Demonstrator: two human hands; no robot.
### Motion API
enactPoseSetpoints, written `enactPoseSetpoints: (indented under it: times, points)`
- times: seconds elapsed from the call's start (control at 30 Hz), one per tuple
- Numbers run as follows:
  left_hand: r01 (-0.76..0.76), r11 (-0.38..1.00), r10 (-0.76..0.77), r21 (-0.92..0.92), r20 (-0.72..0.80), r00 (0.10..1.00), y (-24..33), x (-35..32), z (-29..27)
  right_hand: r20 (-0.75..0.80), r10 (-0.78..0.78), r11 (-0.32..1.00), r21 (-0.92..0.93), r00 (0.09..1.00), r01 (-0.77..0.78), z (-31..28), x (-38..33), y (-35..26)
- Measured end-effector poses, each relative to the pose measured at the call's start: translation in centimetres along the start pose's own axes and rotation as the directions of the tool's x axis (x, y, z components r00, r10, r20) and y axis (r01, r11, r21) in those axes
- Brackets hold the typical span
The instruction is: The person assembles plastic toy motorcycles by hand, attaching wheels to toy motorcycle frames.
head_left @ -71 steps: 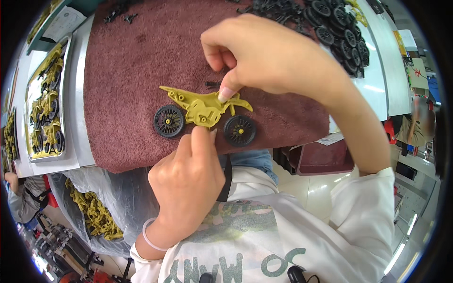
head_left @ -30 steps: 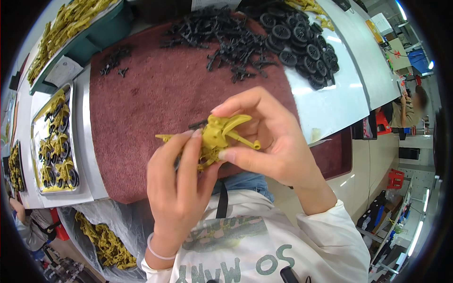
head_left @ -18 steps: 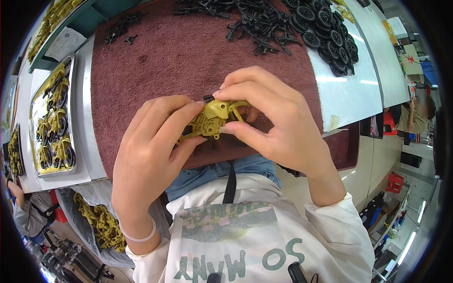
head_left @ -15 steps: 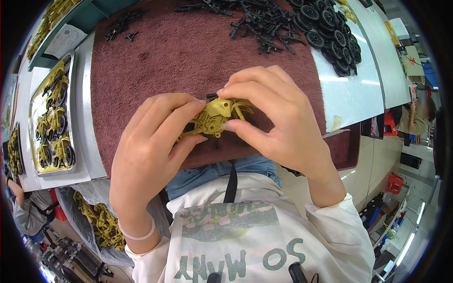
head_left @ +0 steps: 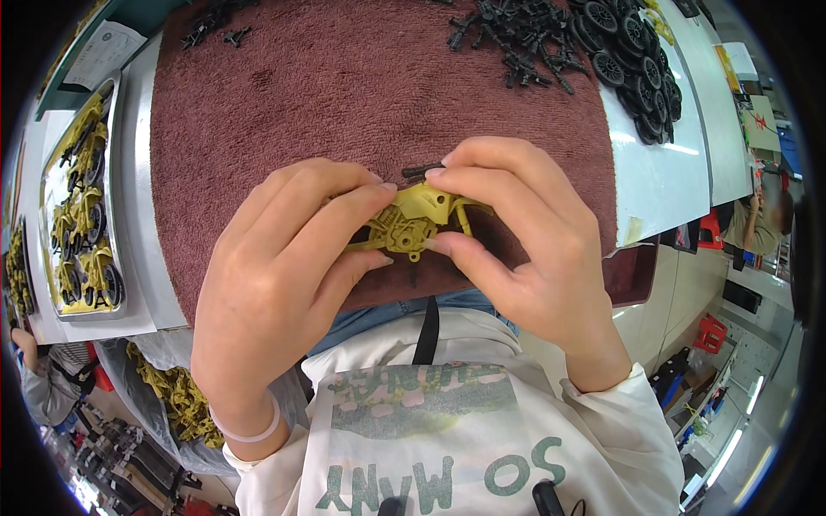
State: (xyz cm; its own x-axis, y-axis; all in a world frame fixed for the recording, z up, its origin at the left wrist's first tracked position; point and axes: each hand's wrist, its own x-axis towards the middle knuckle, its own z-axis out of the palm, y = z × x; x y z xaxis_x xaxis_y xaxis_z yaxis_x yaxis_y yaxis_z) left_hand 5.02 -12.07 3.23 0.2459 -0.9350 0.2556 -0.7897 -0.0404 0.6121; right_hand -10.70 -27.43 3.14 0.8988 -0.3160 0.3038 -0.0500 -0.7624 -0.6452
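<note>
Between my two hands, just above the towel's near edge, is a yellow toy motorcycle body (head_left: 413, 225) with no wheels on it. My left hand (head_left: 284, 249) grips its left end between thumb and fingers. My right hand (head_left: 525, 232) pinches the other end, thumb low on the body and fingertips at the top. A small black handlebar part (head_left: 420, 171) sticks out at the top beside my right fingertips; how it is seated cannot be made out. My fingers hide both ends of the body.
A dark red towel (head_left: 284, 103) covers the worktop. Black small parts (head_left: 516, 43) and black toy wheels (head_left: 637, 69) are heaped at the far right. To the left, a metal tray (head_left: 120, 292) holds several yellow motorcycles. A plastic-lined bin of yellow bodies (head_left: 176, 400) stands lower left.
Both hands and the yellow body sit slightly further right and lower in view. The black handlebar part shows more now. The towel and piles have shifted in the picture as the view moved.
</note>
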Motion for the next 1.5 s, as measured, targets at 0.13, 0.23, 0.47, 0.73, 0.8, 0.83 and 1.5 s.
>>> enactPoseSetpoints:
  times: [0.13,0.23,0.47,0.73,0.8,0.83,1.5]
  points:
    - [0.014,1.000,-0.014,-0.005,-0.012,1.000,-0.1,-0.1,0.1,-0.021,0.063,0.998,0.011,0.998,-0.062,0.3,-0.5,-0.1]
    - [0.009,1.000,-0.009,-0.001,-0.041,0.999,-0.2,-0.2,0.5,-0.062,0.070,0.998,0.000,0.996,-0.070,0.7,-1.1,-0.1]
    - [-0.023,0.997,0.026,0.070,-0.046,0.999,0.2,0.0,0.5,-0.162,0.014,0.995,-0.096,0.987,-0.030,1.0,-1.9,-0.8]
    - [0.077,0.997,-0.076,0.021,-0.052,0.996,0.7,0.1,0.9,-0.156,0.048,0.974,-0.211,0.987,-0.081,1.6,-2.6,-0.9]
    - [0.098,0.995,-0.096,0.019,-0.059,0.994,0.9,0.0,0.9,-0.176,0.054,0.974,-0.207,0.983,-0.091,1.6,-2.6,-1.0]
    - [0.118,0.993,-0.116,0.030,-0.070,0.991,1.1,-0.1,1.0,-0.151,0.076,0.978,-0.183,0.986,-0.104,1.3,-2.5,-1.0]
    - [0.238,0.915,-0.332,-0.327,-0.271,0.904,2.0,-3.5,2.6,0.187,0.460,0.523,0.733,0.868,-0.435,0.7,-1.1,-2.2]
